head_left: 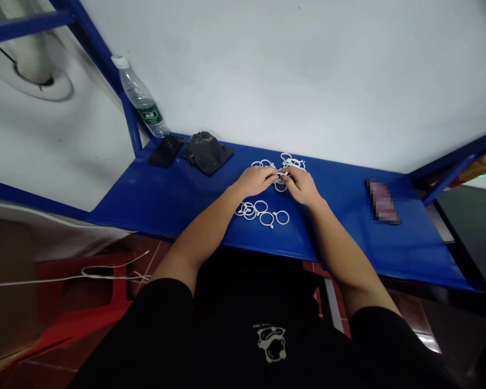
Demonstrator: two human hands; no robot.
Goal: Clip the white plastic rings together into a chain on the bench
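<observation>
My left hand and my right hand meet over the blue tabletop, fingers closed in a pinch. Between their fingertips is a white ring with a small knob on it, like a curtain ring. Fingers partly cover it, and I cannot make out whether more than one ring is held. Just behind the right hand lies a tangled heap of white rings. A few more rings lie behind the left hand. Nearer the front edge, several loose rings are spread out, some overlapping.
A clear bottle with a green label stands at the back left of the blue table. Beside it are a black flat object and a dark pouch. A phone lies to the right. A red stool stands below left.
</observation>
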